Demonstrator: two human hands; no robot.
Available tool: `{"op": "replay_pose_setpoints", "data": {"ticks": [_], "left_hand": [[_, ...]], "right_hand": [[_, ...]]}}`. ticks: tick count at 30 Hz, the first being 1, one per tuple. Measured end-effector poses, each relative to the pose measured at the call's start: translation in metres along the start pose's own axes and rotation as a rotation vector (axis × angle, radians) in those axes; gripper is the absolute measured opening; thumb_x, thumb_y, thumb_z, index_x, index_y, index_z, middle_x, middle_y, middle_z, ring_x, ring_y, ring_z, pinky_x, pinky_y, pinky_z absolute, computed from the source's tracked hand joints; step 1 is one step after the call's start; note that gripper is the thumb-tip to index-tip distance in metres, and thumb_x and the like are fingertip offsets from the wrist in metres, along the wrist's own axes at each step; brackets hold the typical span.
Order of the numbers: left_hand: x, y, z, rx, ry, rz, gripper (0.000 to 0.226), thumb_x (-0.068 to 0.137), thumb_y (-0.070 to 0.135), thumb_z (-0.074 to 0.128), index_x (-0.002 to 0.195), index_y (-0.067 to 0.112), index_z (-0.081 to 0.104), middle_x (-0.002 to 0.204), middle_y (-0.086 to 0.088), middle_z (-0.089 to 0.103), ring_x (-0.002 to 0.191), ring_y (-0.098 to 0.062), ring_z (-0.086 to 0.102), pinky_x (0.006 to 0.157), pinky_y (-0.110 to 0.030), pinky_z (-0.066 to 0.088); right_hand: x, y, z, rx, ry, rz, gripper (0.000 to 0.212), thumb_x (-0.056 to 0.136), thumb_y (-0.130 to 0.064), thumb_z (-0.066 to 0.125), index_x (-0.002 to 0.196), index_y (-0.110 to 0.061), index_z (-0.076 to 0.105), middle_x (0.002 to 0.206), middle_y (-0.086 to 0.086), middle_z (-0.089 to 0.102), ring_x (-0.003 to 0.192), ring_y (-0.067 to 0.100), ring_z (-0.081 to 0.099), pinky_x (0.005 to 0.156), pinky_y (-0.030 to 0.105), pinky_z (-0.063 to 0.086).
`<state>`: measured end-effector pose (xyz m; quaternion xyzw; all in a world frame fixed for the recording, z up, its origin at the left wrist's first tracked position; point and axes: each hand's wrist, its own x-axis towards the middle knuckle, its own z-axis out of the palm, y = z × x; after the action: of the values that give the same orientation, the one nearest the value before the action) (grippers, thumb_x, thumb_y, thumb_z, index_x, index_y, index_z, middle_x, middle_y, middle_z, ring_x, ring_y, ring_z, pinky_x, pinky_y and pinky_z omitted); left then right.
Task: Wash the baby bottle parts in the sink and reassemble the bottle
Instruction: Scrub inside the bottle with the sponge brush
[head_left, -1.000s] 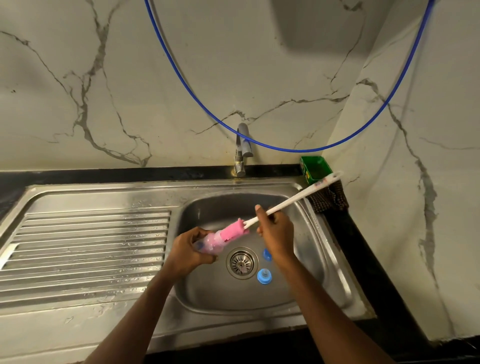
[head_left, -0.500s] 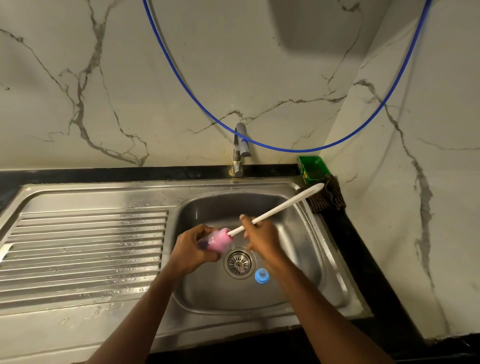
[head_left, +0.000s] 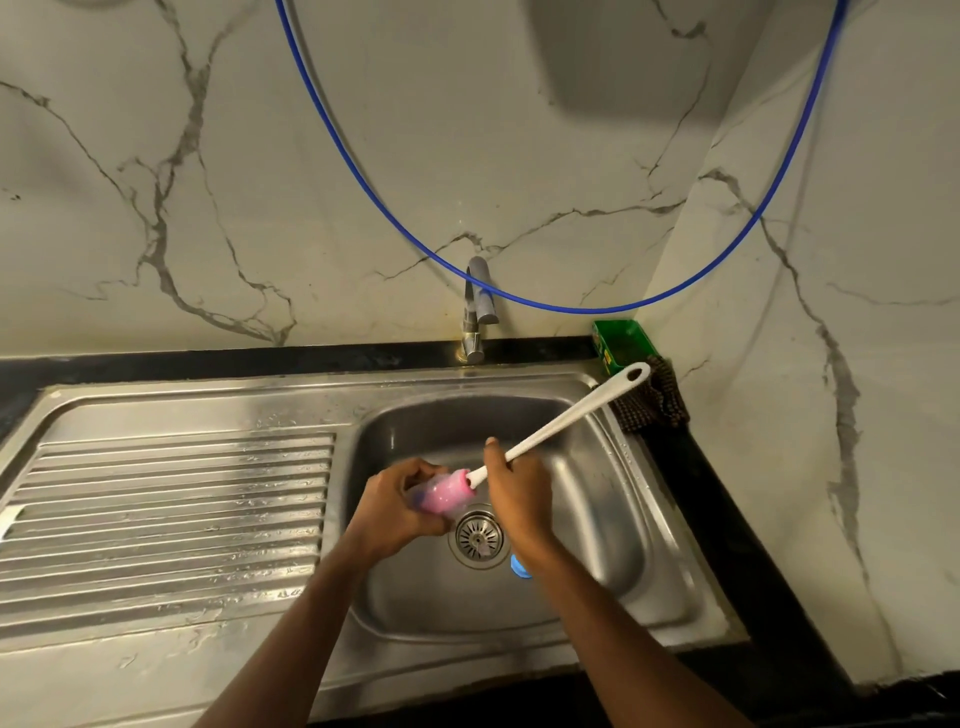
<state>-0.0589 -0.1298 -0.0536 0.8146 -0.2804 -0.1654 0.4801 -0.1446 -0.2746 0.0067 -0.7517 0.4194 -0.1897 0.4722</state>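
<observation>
While the left hand (head_left: 400, 506) curls its fingers round the bottle (head_left: 439, 496) and holds it on its side just left of the drain (head_left: 479, 538), the right hand (head_left: 514, 488) is clamped on the white handle of the brush (head_left: 561, 421), low down near the pink head. That head sits inside the bottle, its pink showing through the clear wall, and the handle slants up and away to the right of the drain, well past the sink (head_left: 467, 421) rim.

I judge this to be the scrubbing of the bottle's inside, an early part of the wash. To do it well, the head should be pushed right down to the base and twisted as it travels, so the foam wipes the whole wall and not one strip. The low grip suits this, since it gives control of the head. Wet plastic is likely slippery, so the left hand needs a firm hold with the mouth tipped toward the drain so the suds run out.

A blue part (head_left: 519, 567) lies on the sink floor just right of the drain, half hidden by the right wrist; it looks yet to be washed. Behind the drain stands the tap (head_left: 475, 312), with no stream showing. Far left of the drain is the ribbed drainboard (head_left: 171, 519). On the bench (head_left: 717, 519), to the right and behind the drain, sit a green box (head_left: 621, 345) and a dark cloth (head_left: 654, 400). A blue hose (head_left: 363, 171) loops across the wall above.
</observation>
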Motion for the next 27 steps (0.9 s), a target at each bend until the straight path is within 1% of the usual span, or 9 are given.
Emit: {"op": "replay_pose_setpoints", "data": {"ticks": [4,7,9,11,13,16,21,24,27], "left_hand": [[-0.003,-0.008,-0.002,-0.041,0.017,-0.035,0.055,0.049,0.02,0.094,0.098,0.024,0.069,0.092,0.009,0.071,0.084,-0.002,0.065,0.071,-0.019,0.055],[-0.006,-0.018,-0.006,-0.068,0.016,-0.074,0.055,0.046,0.023,0.092,0.096,0.023,0.069,0.09,0.004,0.072,0.082,-0.012,0.068,0.073,-0.033,0.059],[-0.007,-0.017,-0.005,-0.08,0.002,-0.087,0.055,0.045,0.023,0.091,0.096,0.024,0.07,0.09,0.002,0.073,0.081,-0.015,0.069,0.073,-0.039,0.06],[-0.007,-0.019,-0.006,-0.085,-0.001,-0.09,0.056,0.043,0.029,0.09,0.095,0.024,0.069,0.091,0.003,0.072,0.083,-0.015,0.068,0.075,-0.039,0.059],[-0.007,-0.021,-0.009,-0.083,0.004,-0.079,0.058,0.043,0.035,0.088,0.097,0.025,0.069,0.093,0.006,0.072,0.086,-0.013,0.068,0.078,-0.036,0.059],[-0.001,-0.013,-0.012,-0.053,0.015,-0.055,0.058,0.044,0.035,0.089,0.097,0.026,0.069,0.093,0.009,0.073,0.085,-0.009,0.069,0.077,-0.033,0.058],[0.007,-0.002,-0.014,-0.001,0.013,-0.007,0.051,0.049,0.017,0.094,0.092,0.028,0.068,0.087,0.012,0.072,0.079,-0.006,0.067,0.07,-0.024,0.055],[0.003,-0.006,-0.019,0.015,0.025,-0.013,0.051,0.049,0.015,0.094,0.087,0.034,0.065,0.087,0.017,0.071,0.082,0.0,0.065,0.07,-0.018,0.051],[0.007,0.009,-0.011,0.038,0.018,0.022,0.052,0.049,0.015,0.094,0.087,0.034,0.064,0.088,0.016,0.07,0.083,0.005,0.064,0.068,-0.011,0.049]], "right_hand": [[0.015,0.004,-0.013,-0.061,-0.194,-0.018,0.055,0.085,-0.066,0.047,0.062,-0.019,0.062,0.06,-0.002,0.065,0.067,0.021,0.065,0.062,0.031,0.047],[0.018,0.008,-0.021,0.204,-0.354,-0.103,0.015,0.091,-0.042,0.057,0.089,-0.029,0.065,0.078,-0.005,0.064,0.063,0.011,0.061,0.055,0.024,0.046],[0.018,0.011,-0.023,0.215,-0.421,-0.191,0.011,0.092,-0.028,0.06,0.095,-0.021,0.068,0.082,-0.001,0.066,0.061,0.009,0.06,0.054,0.022,0.047],[0.024,0.009,-0.033,0.147,-0.376,-0.251,0.009,0.089,-0.023,0.064,0.088,-0.018,0.072,0.077,0.004,0.069,0.063,0.011,0.062,0.062,0.026,0.051],[0.03,0.007,-0.044,0.159,-0.246,-0.227,0.014,0.087,-0.029,0.066,0.085,-0.018,0.074,0.072,0.007,0.071,0.065,0.012,0.064,0.068,0.028,0.053],[0.022,0.008,-0.037,0.253,0.024,-0.101,0.033,0.084,-0.041,0.067,0.077,-0.008,0.071,0.06,0.004,0.067,0.053,0.004,0.061,0.062,0.027,0.051],[0.01,0.0,-0.034,0.218,-0.18,-0.062,0.031,0.082,-0.038,0.071,0.07,-0.01,0.066,0.058,0.005,0.066,0.046,0.01,0.06,0.052,0.022,0.051],[0.027,-0.006,-0.048,0.206,-0.014,-0.122,0.035,0.084,-0.04,0.068,0.07,-0.009,0.064,0.054,0.003,0.064,0.043,0.007,0.057,0.047,0.019,0.048],[0.014,0.0,-0.021,0.336,0.09,-0.051,0.038,0.09,-0.034,0.063,0.061,-0.013,0.052,0.041,0.001,0.051,0.033,0.012,0.048,0.041,0.027,0.042]]}}
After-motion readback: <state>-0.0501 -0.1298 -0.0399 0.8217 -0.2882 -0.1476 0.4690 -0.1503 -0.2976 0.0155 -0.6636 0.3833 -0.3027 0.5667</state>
